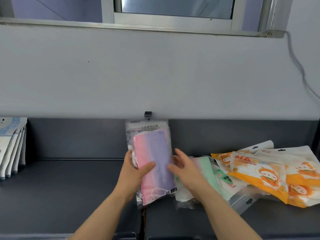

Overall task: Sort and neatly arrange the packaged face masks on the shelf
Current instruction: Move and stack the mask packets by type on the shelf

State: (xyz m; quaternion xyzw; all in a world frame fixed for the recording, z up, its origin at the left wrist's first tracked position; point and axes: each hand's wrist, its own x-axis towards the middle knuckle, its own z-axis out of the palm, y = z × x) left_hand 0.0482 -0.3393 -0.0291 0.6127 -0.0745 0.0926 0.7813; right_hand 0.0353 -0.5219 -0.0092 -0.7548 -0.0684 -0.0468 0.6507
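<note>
Dark grey shelf (60, 187) carries a loose heap of orange-and-white mask packs (270, 174) at right and a standing row of white-and-blue packs (10, 149) at far left. Pink-and-purple mask pack (154, 149) stands upright above shelf centre, gripped by the left hand (133, 172), thumb across its front; the right hand (185, 168) is slack-fingered at its right edge.

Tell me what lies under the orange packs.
A clear pack pokes out from under the orange packs, and a green-labelled pack slips beneath their left edge. Anything further beneath them is covered.
</note>
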